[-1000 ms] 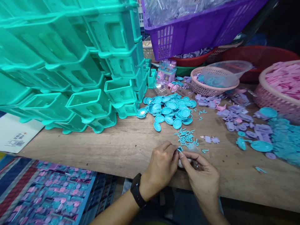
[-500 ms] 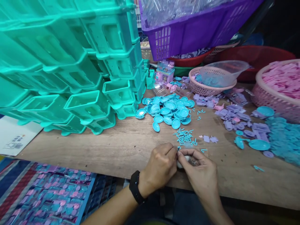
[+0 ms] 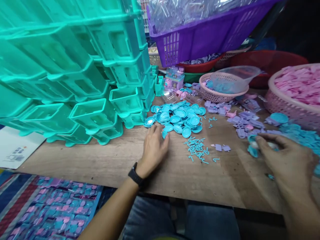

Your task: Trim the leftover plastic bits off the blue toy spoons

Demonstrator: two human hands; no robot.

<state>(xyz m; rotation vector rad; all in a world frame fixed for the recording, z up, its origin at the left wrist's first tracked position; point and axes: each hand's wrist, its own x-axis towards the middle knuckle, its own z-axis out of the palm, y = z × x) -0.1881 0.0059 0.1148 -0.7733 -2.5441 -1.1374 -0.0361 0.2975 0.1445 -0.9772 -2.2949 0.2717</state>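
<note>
My left hand (image 3: 155, 145), with a black band on the wrist, reaches to the near edge of a pile of small turquoise toy plates (image 3: 180, 113). Its fingers are stretched, the thumb apart, and the fingertips are at the lowest plates. My right hand (image 3: 287, 160) is over the right side of the table, fingers curled round something whitish that I cannot make out. Just left of its thumb lies a turquoise toy piece (image 3: 253, 151). Between the hands lie several small turquoise hooked pieces (image 3: 196, 146) and flat purple pieces (image 3: 222, 147).
Stacked green bins (image 3: 92, 113) fill the left. A purple crate (image 3: 205, 43) of clear plastic overhangs the back. Pink baskets (image 3: 220, 96) and loose purple parts (image 3: 247, 120) stand right. Below the table's front left is a tray of packed toy pieces (image 3: 62, 206).
My hands were together at the table's front edge, pinching something small. They have parted: the left went up to the plates, the right moved far right with the whitish thing.
</note>
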